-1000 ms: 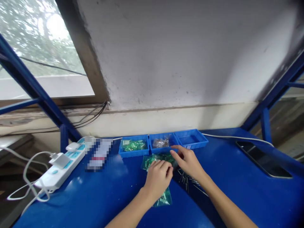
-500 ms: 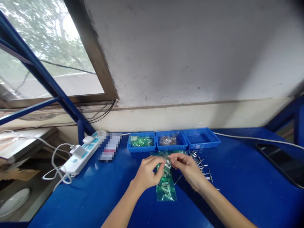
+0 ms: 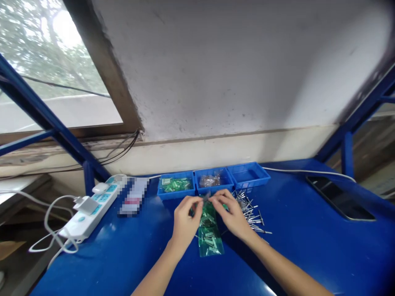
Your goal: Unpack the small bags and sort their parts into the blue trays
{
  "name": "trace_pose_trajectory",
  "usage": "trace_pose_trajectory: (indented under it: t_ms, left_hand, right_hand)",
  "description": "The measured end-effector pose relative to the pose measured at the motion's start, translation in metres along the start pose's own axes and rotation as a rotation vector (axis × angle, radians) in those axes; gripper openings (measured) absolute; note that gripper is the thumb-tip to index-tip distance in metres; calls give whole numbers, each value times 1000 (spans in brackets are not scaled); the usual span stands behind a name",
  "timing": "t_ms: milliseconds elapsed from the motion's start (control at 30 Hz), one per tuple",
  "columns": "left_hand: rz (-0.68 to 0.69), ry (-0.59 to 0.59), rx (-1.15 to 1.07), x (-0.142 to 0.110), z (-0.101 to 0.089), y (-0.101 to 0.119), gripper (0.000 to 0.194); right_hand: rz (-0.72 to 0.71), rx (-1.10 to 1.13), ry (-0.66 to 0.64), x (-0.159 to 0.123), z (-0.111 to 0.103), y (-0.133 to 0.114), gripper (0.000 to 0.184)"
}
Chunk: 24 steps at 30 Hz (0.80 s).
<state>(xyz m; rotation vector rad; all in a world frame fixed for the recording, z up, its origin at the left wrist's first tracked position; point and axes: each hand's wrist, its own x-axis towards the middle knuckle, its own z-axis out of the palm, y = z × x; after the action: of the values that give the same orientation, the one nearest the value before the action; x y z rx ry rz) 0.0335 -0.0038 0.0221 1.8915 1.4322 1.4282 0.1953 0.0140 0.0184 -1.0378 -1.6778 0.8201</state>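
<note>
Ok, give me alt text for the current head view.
A person's left hand and right hand pinch a small, blurred see-through item above green plastic packets on a blue table. Three blue trays stand in a row behind, metal rods lie by the right hand, a power strip sits at left and a dark phone at right.

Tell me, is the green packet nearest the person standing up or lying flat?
Lying flat: the green packet rests broad side up on the blue table, pale pieces showing through.
</note>
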Motion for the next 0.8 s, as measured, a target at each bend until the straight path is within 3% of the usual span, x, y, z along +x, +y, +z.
trace_pose_trajectory:
  t_ms: [67, 133, 200, 267, 333, 433, 500, 567, 600, 633, 700, 767, 800]
  left_hand:
    - [223, 1, 134, -3, 2, 3, 15]
    - [346, -20, 219, -6, 5, 5, 17]
    - [378, -57, 269, -9, 9, 5, 19]
    - [356, -122, 295, -11, 11, 7, 20]
    - [302, -211, 326, -13, 15, 9, 22]
    - [242, -346, 381, -17, 23, 15, 20]
    - [235, -398, 424, -19, 32, 20, 19]
    - [238, -438, 467, -19, 43, 25, 18]
    - [239, -461, 487, -18, 49, 27, 18]
    - [240, -486, 504, -16, 56, 29, 18]
    - [239, -524, 527, -11, 71, 32, 23]
    - [235, -531, 546, -6, 86, 34, 34]
    - [232, -525, 557, -4, 93, 34, 40]
  right_hand:
    - [180, 198, -58, 1, -1, -3, 38]
    - [302, 324, -81, 3, -4, -4, 34]
    - [355, 341, -76, 7, -10, -4, 23]
    - [363, 312, 7, 15, -24, -4, 18]
    - [325, 311, 245, 27, -46, -7, 15]
    - [85, 312, 750, 41, -83, -21, 14]
    - [-132, 172, 1076, 44, -98, -34, 14]
    - [-329, -79, 1244, 42, -98, -46, 12]
    - [-402, -234, 1210, 40, -93, -49, 10]
    - [-449, -383, 1092, 38, -85, -49, 9]
    - [-457, -615, 650, 35, -66, -41, 9]
    - [-372, -663, 197, 34, -53, -23, 13]
    - [-306, -636, 80, 34, -50, -12, 16]
